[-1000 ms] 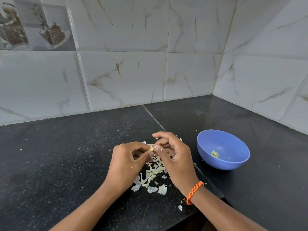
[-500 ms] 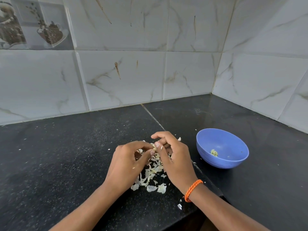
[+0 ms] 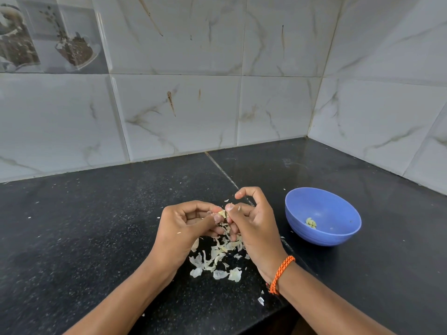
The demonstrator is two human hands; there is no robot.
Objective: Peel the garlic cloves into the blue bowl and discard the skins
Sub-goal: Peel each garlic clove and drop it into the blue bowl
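pale garlic clove [image 3: 221,213] pinched between left hand [image 3: 183,228] and right hand [image 3: 254,226]; papery skin partly clinging

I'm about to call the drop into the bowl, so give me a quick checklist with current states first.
1. Garlic clove pinched between both hands: ok, the left hand and right hand meet on it.
2. Clove fully peeled: cannot tell, fingertips cover most of it.
3. Blue bowl upright and beside the right hand: ok.
4. Bowl has room: ok, only a few peeled cloves lie in it.
5. Path from hands to bowl free: ok, only bare counter between.
6. Skins discarded: not ok, the skins lie heaped on the counter under the hands.
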